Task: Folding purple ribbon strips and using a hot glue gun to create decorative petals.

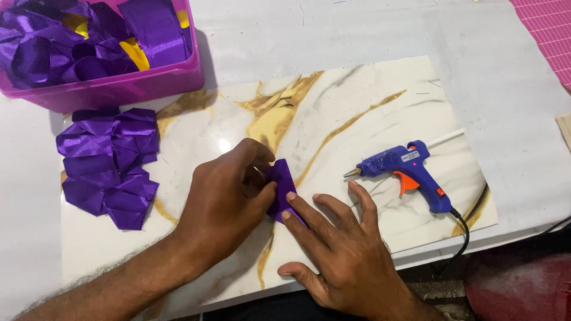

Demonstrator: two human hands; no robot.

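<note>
A small folded piece of purple satin ribbon [281,180] lies on a white and gold marbled board [333,119]. My left hand [229,202] pinches its left edge between thumb and fingers. My right hand [339,249] rests flat on the board, its index and middle fingertips pressing down on the ribbon's lower right part. A blue hot glue gun [410,172] with an orange trigger lies on the board to the right of my right hand, nozzle pointing left toward the ribbon.
A pile of folded purple ribbon pieces [110,163] sits at the board's left edge. A pink plastic bin [119,86] holding purple and yellow ribbon stands at the top left. The glue gun's black cord [461,241] drops over the table's front edge. A pink gridded mat [550,30] shows top right.
</note>
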